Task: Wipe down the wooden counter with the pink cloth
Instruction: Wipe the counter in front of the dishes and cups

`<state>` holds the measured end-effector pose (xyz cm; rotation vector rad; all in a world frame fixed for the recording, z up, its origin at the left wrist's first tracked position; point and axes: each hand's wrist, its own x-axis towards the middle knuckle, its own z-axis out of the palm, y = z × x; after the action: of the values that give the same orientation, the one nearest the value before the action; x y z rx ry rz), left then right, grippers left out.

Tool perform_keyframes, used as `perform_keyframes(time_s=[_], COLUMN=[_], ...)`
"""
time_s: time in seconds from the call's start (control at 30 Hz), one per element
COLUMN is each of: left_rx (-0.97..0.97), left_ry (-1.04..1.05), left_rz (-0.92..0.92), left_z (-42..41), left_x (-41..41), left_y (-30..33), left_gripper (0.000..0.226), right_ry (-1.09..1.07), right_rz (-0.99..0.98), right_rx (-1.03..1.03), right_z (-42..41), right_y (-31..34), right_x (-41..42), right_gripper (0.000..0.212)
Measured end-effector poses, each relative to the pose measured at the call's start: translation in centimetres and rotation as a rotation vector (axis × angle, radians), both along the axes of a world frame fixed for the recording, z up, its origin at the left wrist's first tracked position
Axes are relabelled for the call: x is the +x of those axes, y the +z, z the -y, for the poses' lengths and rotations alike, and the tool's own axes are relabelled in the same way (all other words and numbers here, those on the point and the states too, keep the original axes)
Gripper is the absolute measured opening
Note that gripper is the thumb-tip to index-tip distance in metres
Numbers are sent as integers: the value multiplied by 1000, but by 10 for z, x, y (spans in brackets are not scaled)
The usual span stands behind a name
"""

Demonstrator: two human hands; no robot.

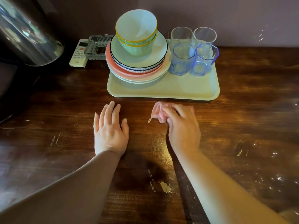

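While the right hand [182,125] apparently bunches the pink cloth [157,111] on the wooden counter [242,120] and the left hand [110,128] lies flat, a far stroke could jolt the nearby tray [161,92].

"AUX" on white remote control [78,53], other markings unreadable
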<state>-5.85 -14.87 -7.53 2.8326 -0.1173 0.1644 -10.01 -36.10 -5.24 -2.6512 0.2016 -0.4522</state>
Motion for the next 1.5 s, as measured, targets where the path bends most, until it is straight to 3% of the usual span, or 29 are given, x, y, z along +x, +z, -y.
perform_keyframes(time_s=[0.1,0.3,0.47,0.67,0.87,1.03,1.23,1.5], left_rx=[24,5,10,2,20,5,4,-14], left_ry=[-16,-26,-14,-14,-11,-11,-9,-9], left_rz=[-20,-21,-3,12,-2,-10,-11,-10], left_z=[0,-2,0,-2,-2,-1,-1,-2], left_x=[2,3,3,3,4,3,4,4], left_y=[-1,-3,-3,-7,-6,-3,-3,-2], left_gripper=[51,52,57,49,49,49,49,48], right_ry=[-2,-31,-19,-84,-73,-118,-142,-208], right_rz=[-15,-32,-87,-91,-58,-63,-93,-103], right_rx=[5,16,-74,-32,-9,16,39,78], right_z=[5,3,24,16,39,30,53,45], right_y=[2,-4,1,-5,0,-3,0,-3], right_x=[20,-26,13,-31,4,-39,-3,-42], right_gripper=[33,38,40,47,44,45,47,48])
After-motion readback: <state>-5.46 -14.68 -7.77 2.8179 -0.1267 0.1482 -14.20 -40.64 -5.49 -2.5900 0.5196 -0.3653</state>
